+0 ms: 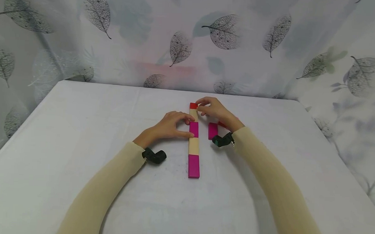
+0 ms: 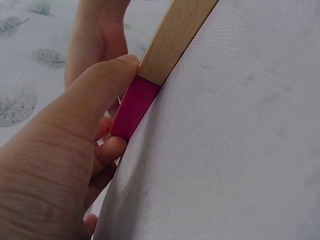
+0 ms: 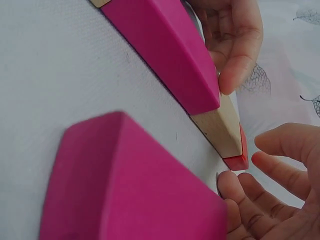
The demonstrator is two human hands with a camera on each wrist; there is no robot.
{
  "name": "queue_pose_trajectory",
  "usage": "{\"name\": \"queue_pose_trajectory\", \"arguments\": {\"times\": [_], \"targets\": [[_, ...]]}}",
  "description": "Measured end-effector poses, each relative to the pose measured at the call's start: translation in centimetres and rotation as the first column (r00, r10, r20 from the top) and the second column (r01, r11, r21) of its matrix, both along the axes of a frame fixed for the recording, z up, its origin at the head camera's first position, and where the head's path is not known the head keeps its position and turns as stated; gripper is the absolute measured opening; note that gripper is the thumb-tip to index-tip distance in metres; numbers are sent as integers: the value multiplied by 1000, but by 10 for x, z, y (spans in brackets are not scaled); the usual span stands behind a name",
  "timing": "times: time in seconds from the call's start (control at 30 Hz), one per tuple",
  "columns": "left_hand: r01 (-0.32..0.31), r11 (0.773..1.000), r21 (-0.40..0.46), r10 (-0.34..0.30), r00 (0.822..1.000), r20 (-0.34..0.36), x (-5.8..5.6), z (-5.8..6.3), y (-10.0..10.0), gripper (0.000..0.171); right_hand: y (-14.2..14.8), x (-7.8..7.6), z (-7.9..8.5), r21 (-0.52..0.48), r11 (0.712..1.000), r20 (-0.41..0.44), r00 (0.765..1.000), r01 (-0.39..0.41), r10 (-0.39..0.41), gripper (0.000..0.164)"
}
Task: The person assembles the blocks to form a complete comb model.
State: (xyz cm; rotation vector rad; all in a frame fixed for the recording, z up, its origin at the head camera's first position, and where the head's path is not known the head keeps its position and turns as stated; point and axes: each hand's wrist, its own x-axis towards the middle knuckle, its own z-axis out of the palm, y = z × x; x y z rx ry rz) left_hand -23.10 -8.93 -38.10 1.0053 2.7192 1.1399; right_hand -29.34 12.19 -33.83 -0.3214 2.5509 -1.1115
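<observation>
A straight row of flat blocks runs away from me: a near magenta block (image 1: 193, 166), a pale wooden block (image 1: 194, 146), a middle magenta block (image 1: 194, 129), a second wooden block (image 3: 220, 127) and a red block (image 1: 193, 105) at the far end. My left hand (image 1: 171, 125) pinches the middle magenta block, thumb at its near end and index finger at its far end. Beside the red block is my right hand (image 1: 215, 108), fingers loosely bent; in the right wrist view a gap shows between them and the block.
Right of the row lies a loose magenta block (image 1: 213, 131), large in the right wrist view's foreground. Another red piece (image 1: 222, 124) is mostly hidden under my right wrist. The white table (image 1: 112, 103) ends at a leaf-patterned curtain (image 1: 131, 41).
</observation>
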Motion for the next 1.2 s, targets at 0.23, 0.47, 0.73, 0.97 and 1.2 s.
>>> {"name": "queue_pose_trajectory", "arguments": {"times": [0.23, 0.47, 0.73, 0.97, 1.2], "targets": [[-5, 1000, -4, 5, 1000, -3, -1, -1, 0, 52, 5, 1, 1, 31, 1000, -1, 1000, -5, 5, 39], [0, 1000, -7, 0, 1000, 2, -1, 0, 0, 53, 17, 2, 4, 40, 999, 16, 1000, -8, 7, 38], [8, 1000, -8, -7, 1000, 13, -1, -2, 0, 53, 29, 6, 6, -3, 999, 9, 999, -53, 53, 36], [7, 1000, -9, -6, 1000, 27, -1, -3, 0, 53, 37, 8, 5, -38, 988, 20, 989, -148, 149, 36], [3, 1000, -16, -2, 1000, 23, -1, -1, -1, 53, 38, 11, 7, 4, 938, -5, 938, -346, 346, 32]]}}
